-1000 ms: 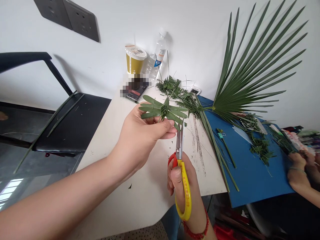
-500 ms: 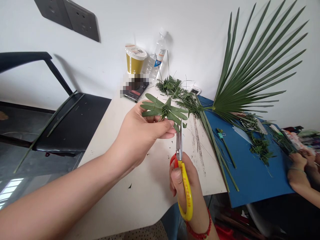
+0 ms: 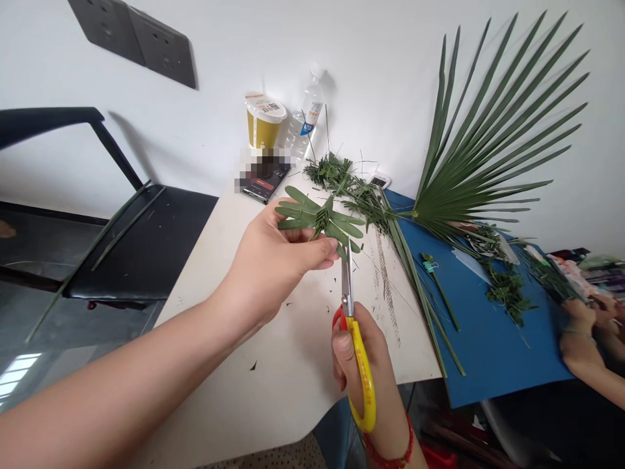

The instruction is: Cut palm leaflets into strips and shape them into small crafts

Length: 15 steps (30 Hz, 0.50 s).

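Observation:
My left hand [image 3: 273, 267] is closed around a small woven piece of green palm-leaf strips [image 3: 319, 218], held above the white table [image 3: 273, 365]. Flat leaf ends fan out from it to the left and right. My right hand [image 3: 364, 365] grips yellow-and-red scissors [image 3: 354, 332] from below, blades pointing up. The blade tips meet the lower right leaf ends of the woven piece, just past my left thumb. A red bracelet sits on my right wrist.
A large fan palm leaf [image 3: 488, 156] leans on the wall over a blue sheet [image 3: 488, 339] strewn with green clippings. A yellow cup [image 3: 263, 120], a water bottle [image 3: 305, 120] and a phone [image 3: 266, 179] stand at the back. Another person's hands [image 3: 586, 326] work at the right. A black chair [image 3: 131, 241] stands left.
The scissors and my right hand have shifted slightly left and down, with the blades closing on the leaf ends. My left hand keeps hold of the woven piece, nearly still.

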Tool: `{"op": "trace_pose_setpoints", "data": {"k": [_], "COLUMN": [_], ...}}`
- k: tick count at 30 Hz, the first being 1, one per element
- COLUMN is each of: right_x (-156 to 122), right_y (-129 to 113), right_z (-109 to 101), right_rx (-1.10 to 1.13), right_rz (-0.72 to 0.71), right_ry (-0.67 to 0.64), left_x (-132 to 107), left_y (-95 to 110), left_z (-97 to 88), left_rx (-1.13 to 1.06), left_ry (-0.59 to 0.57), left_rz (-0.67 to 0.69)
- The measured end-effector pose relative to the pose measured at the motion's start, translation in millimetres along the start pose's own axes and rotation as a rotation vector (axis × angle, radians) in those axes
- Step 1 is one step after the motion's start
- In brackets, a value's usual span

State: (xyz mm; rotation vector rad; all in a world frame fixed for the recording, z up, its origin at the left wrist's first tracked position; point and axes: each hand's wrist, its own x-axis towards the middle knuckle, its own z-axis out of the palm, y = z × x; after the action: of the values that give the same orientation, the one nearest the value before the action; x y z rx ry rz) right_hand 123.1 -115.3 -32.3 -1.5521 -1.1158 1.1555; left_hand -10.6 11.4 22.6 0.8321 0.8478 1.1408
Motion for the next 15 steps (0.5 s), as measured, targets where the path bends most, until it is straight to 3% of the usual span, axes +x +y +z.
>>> {"op": "trace_pose_setpoints", "data": {"k": [3, 8, 12, 15], "right_x": [-5.9, -5.3, 7.9, 22.0], "right_y": [4.3, 2.6, -10.6, -22.3], "right_z": [-1.1, -8.4, -17.3, -26.8], "right_rx": [-0.001, -0.075, -0.178, -0.364], "right_rz": [0.023, -0.039, -0.257, -0.493], "right_ry": [0.051, 0.25, 0.407, 0.407], "left_x": [2.2, 6.8, 7.7, 7.6], "left_y": [-3.9, -10.8, -14.4, -16.5], "left_z": [-3.0, -7.0, -4.3, -1.3], "left_rx": [-0.004, -0.016, -0.003, -0.006], "left_ry": [0.014, -0.046, -0.065, -0.068], "left_rz": [0.014, -0.022, -0.15, -0.224]}}
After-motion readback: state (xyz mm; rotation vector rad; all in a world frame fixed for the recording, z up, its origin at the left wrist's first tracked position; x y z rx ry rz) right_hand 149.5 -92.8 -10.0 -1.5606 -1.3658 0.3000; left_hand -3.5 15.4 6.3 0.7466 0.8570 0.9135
